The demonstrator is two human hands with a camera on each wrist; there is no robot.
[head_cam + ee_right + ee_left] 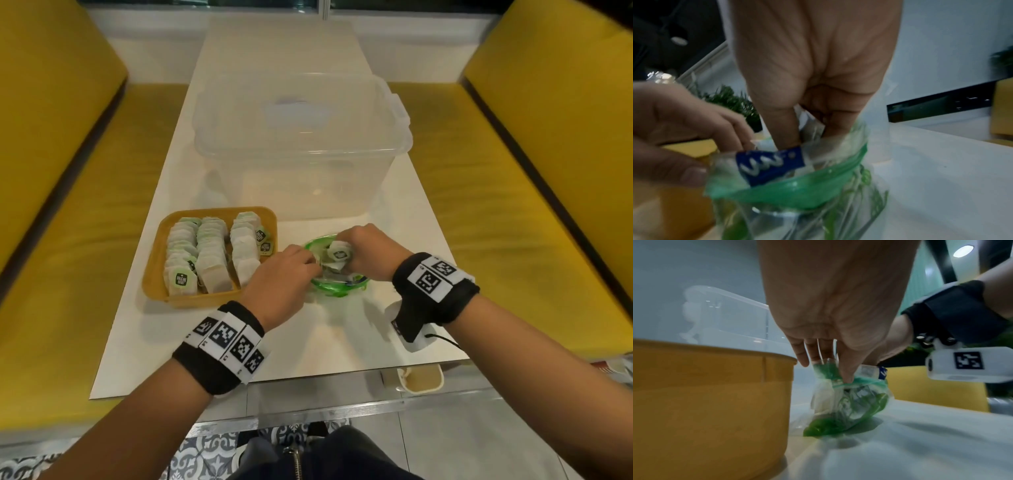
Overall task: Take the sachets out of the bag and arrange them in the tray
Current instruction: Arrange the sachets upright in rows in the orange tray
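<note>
An orange tray on the white table holds three rows of tea sachets. Right of it sits a clear zip bag with a green rim. My left hand pinches the bag's left rim, which the left wrist view shows at the green strip above the bag. My right hand reaches into the bag's mouth and pinches a white sachet with a green tag. In the right wrist view my right hand has its thumb and fingers inside the bag, behind a blue label.
A large clear plastic box with its lid on stands behind the tray and bag. Yellow benches flank the table on both sides. The tray's orange wall stands just left of the bag. Bare tabletop lies in front of my hands.
</note>
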